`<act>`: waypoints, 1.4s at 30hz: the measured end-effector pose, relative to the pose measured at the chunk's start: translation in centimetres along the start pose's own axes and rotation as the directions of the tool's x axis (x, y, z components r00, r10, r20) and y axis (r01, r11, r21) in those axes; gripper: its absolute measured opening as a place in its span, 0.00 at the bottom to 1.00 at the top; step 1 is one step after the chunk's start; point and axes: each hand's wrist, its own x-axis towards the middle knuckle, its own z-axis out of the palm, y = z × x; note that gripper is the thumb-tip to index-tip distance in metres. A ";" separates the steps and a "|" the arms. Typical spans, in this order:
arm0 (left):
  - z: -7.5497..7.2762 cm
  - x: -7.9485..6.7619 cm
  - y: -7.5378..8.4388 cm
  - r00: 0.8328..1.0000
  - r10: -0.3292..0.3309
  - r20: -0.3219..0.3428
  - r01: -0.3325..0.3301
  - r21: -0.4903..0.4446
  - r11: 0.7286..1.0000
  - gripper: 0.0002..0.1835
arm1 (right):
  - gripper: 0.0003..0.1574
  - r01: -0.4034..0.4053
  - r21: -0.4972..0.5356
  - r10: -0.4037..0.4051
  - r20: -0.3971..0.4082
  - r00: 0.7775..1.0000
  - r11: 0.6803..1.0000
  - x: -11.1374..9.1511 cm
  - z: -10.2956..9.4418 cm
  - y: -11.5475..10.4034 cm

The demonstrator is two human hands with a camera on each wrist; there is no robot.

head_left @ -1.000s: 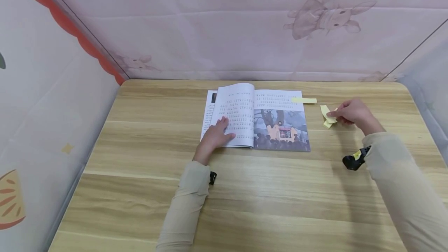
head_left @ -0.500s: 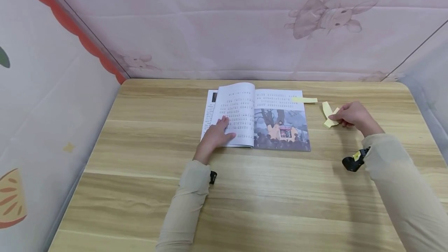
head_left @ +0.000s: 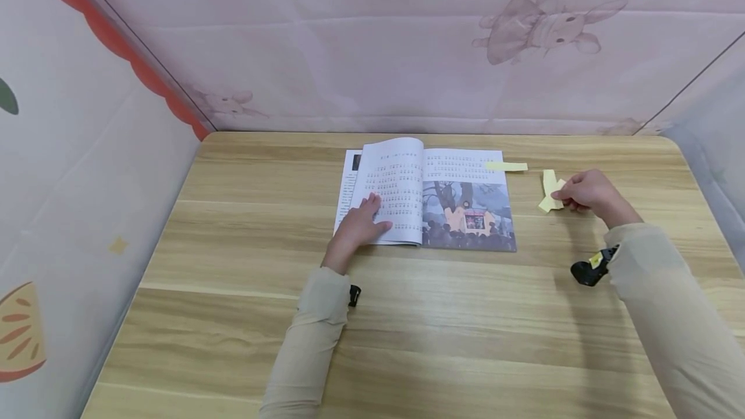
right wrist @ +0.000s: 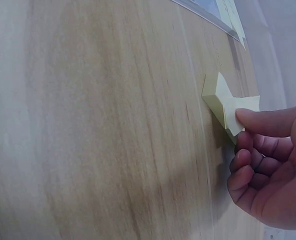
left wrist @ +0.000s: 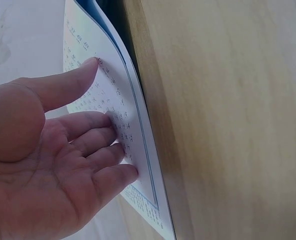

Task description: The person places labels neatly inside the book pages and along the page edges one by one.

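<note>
An open book (head_left: 391,176) lies on the wooden table, its left leaf curving up. My left hand (head_left: 356,228) rests on that left page with fingers spread; in the left wrist view its fingertips (left wrist: 130,172) touch the printed text. Across the upper right edge of the book's right page, a yellow sticky strip (head_left: 512,167) sticks out to the right. My right hand (head_left: 590,191), right of the book, pinches yellow sticky notes (head_left: 549,183) between thumb and index finger. In the right wrist view these notes (right wrist: 229,106) look bent and crossed, with the other fingers curled below.
The wooden table (head_left: 454,328) extends in front of the book and to both sides. A pink wall covering (head_left: 372,70) with printed rabbits rises along its back edge. A black device (head_left: 588,271) is worn at the right wrist.
The sticky notes in my right hand have shifted slightly right, and the upper strip now points more upright. My left hand and the book have stayed put.
</note>
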 end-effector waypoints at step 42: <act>0.2 0.2 -0.2 1.000 0.009 -0.005 -0.009 0.012 1.000 0.36 | 0.06 -0.056 0.140 0.066 -0.069 0.995 0.989 0.0 0.5 -0.5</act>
